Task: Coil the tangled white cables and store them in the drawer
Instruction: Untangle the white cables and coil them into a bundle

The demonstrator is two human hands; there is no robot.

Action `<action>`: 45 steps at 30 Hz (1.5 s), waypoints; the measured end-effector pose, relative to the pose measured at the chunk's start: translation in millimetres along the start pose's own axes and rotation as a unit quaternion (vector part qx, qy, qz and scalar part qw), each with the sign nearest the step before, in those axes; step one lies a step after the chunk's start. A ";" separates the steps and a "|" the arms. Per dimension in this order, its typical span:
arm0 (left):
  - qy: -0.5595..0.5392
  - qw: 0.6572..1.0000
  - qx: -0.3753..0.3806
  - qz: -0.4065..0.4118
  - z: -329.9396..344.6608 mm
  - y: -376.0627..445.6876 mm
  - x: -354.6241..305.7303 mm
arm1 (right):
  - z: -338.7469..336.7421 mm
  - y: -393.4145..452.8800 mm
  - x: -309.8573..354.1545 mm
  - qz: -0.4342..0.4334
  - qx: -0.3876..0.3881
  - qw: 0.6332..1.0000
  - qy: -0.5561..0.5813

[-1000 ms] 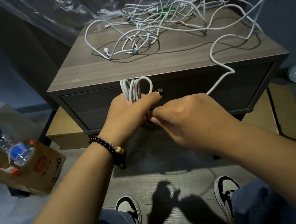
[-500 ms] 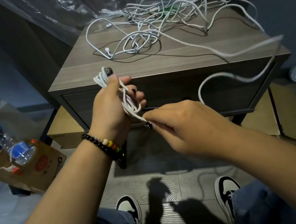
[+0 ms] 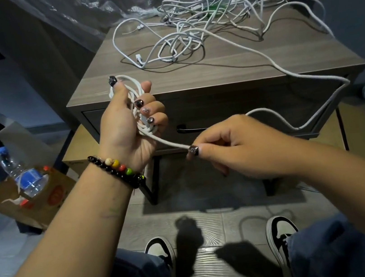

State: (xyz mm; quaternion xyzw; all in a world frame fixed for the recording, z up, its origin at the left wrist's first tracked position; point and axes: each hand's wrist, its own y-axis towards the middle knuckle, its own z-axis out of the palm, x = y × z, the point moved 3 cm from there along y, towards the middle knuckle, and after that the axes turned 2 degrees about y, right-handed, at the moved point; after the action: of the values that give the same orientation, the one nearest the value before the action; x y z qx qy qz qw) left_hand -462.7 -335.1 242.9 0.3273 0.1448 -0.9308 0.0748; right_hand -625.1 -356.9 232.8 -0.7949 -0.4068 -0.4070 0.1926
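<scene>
A grey wood-grain nightstand stands on a plank floor before crumpled clear plastic sheeting; its drawer is closed, with a dark handle showing just left of my right hand. The tangled white cables lie heaped on the rear of the nightstand top. In front of the nightstand's left corner, my left hand grips a partly wound coil, fingers curled round the loops. My right hand, before the drawer front, pinches the free strand between thumb and forefinger. That strand runs on past the nightstand's right edge and back up to the heap. Left of the nightstand, a paper bag holds a water bottle. I judge the cable light, limp and fairly smooth: it should slide through a loose pinch, spring open if the coil is slackened, and snag where it meets the heap. Best hold: the coil across all loops, the strand close to the coil.
</scene>
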 end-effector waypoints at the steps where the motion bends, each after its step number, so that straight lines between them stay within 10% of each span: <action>1: 0.002 1.000 0.009 -0.006 -0.1 -0.8 -3.4 | -7.6 -0.1 -1.6 0.001 -0.023 1.000 -0.019; 15: 0.171 0.983 0.053 -0.031 5.9 -11.4 2.9 | -19.1 -6.9 -2.9 -0.071 -0.117 0.985 -0.108; 26: 0.287 0.956 0.055 -0.033 11.9 -17.0 16.6 | -25.8 -10.1 1.7 -0.263 -0.223 0.894 -0.285; 45: 0.412 0.905 0.082 -0.063 8.1 -16.8 28.7 | -46.2 -9.9 -2.2 -0.229 -0.232 0.918 -0.226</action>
State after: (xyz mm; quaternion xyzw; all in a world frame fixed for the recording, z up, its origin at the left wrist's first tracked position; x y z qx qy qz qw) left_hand -493.6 -323.1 234.5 0.6765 0.1063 -0.7245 -0.0778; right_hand -656.4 -381.5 258.2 -0.7732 -0.5045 -0.3325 -0.1924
